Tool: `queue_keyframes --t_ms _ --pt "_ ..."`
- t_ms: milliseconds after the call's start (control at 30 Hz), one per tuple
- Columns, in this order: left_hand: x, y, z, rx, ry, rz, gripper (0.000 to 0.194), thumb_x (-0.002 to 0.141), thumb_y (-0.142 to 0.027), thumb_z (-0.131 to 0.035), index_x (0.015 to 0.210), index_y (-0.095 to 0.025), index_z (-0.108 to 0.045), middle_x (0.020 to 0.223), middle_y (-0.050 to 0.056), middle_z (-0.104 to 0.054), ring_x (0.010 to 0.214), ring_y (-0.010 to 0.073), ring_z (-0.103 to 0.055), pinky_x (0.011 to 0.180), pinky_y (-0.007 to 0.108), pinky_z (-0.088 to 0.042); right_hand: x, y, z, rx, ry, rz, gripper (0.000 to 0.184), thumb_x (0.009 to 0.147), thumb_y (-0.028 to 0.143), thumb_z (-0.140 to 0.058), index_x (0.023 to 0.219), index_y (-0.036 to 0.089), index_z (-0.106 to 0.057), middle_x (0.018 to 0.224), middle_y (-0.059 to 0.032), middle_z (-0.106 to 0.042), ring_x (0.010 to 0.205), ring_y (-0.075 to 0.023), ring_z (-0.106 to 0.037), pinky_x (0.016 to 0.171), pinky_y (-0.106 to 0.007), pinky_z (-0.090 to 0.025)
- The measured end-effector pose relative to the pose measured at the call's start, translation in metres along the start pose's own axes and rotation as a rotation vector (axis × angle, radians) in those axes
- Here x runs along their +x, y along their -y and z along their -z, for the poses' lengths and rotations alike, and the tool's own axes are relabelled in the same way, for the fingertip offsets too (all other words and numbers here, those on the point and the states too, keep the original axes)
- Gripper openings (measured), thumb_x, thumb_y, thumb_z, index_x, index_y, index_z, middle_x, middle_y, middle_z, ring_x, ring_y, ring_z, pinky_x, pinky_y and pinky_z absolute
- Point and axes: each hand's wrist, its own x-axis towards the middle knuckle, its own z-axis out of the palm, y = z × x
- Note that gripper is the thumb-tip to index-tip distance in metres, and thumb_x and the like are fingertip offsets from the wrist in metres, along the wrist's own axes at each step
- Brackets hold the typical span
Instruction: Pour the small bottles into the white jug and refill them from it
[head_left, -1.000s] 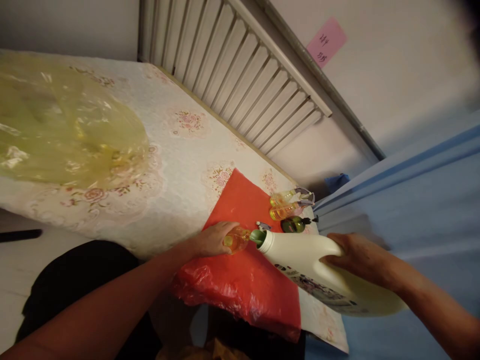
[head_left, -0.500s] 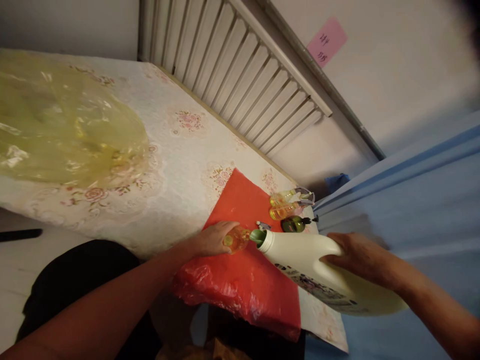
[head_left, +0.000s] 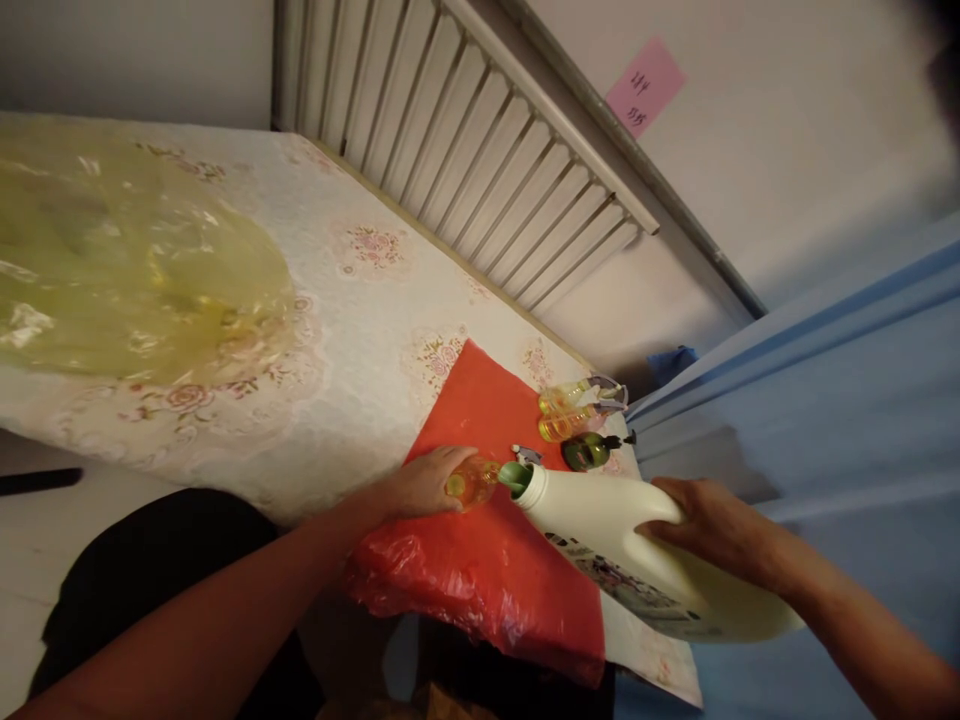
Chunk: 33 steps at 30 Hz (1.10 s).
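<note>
My left hand is closed around a small clear bottle with orange-tinted liquid in it. My right hand grips the handle of a large cream-coloured jug, tilted so that its open mouth points left. A green spout at the jug's mouth meets the neck of the small bottle. Beneath both lies a red plastic sheet. A grey-and-white spray head rests just behind the jug's mouth.
Two spray bottles with yellow liquid and a dark green pump bottle are behind the jug. A yellow plastic bag covers the left of the flowered tablecloth. A radiator runs along the wall; a blue curtain hangs at right.
The jug's body has dipped slightly lower, its spout still at the small bottle. My left hand has barely moved; the view has shifted a little.
</note>
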Motion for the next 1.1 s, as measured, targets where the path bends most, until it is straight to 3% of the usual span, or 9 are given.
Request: queue_keyframes --t_ms 267,467,700,900,1100 --pt "0.001 0.001 0.000 -0.008 0.003 0.002 0.081 0.065 -0.025 -0.068 0.139 -0.020 -0.037 0.143 0.011 -0.047 0.131 0.0269 -0.044 0.110 0.040 -0.034 -0.010 -0.018 -0.033 0.391 0.087 0.011 0.027 0.074 0.043 -0.066 0.086 0.020 -0.068 0.083 -0.0052 -0.075 0.074 -0.0233 -0.069 0.059 -0.026 -0.050" --pt "0.002 0.002 -0.002 -0.036 -0.009 0.009 0.085 0.063 -0.025 -0.070 0.141 -0.020 -0.035 0.146 0.010 -0.043 0.133 0.0288 -0.041 0.112 0.041 -0.032 -0.013 -0.030 -0.043 0.676 0.141 0.006 0.040 0.073 0.050 -0.066 0.097 0.018 -0.064 0.087 -0.0052 -0.073 0.070 -0.0205 -0.067 0.057 -0.025 -0.049" --pt "0.001 0.001 -0.004 -0.068 0.008 0.044 0.094 0.059 -0.024 -0.074 0.142 -0.020 -0.031 0.149 0.011 -0.038 0.136 0.0308 -0.036 0.114 0.043 -0.029 0.001 -0.034 -0.037 0.691 -0.162 0.022 0.040 0.064 0.051 -0.071 0.080 0.015 -0.066 0.051 0.0037 -0.054 0.047 -0.0109 -0.045 0.045 -0.022 -0.034" --pt "-0.002 0.004 -0.006 -0.061 -0.006 0.038 0.087 0.063 -0.023 -0.067 0.142 -0.021 -0.030 0.148 0.009 -0.040 0.134 0.0316 -0.038 0.113 0.043 -0.030 0.041 -0.022 -0.044 0.803 -0.472 0.047 0.031 0.066 0.046 -0.070 0.072 0.017 -0.062 0.046 0.0044 -0.052 0.045 -0.0116 -0.044 0.046 -0.024 -0.032" --pt "0.000 0.001 -0.005 -0.027 -0.031 0.037 0.081 0.059 -0.024 -0.066 0.135 -0.021 -0.040 0.138 0.010 -0.050 0.126 0.0354 -0.046 0.109 0.042 -0.037 0.088 0.005 -0.061 0.935 -0.711 0.097 0.026 0.065 0.040 -0.072 0.066 0.016 -0.061 0.044 0.0048 -0.053 0.043 -0.0110 -0.045 0.045 -0.023 -0.034"
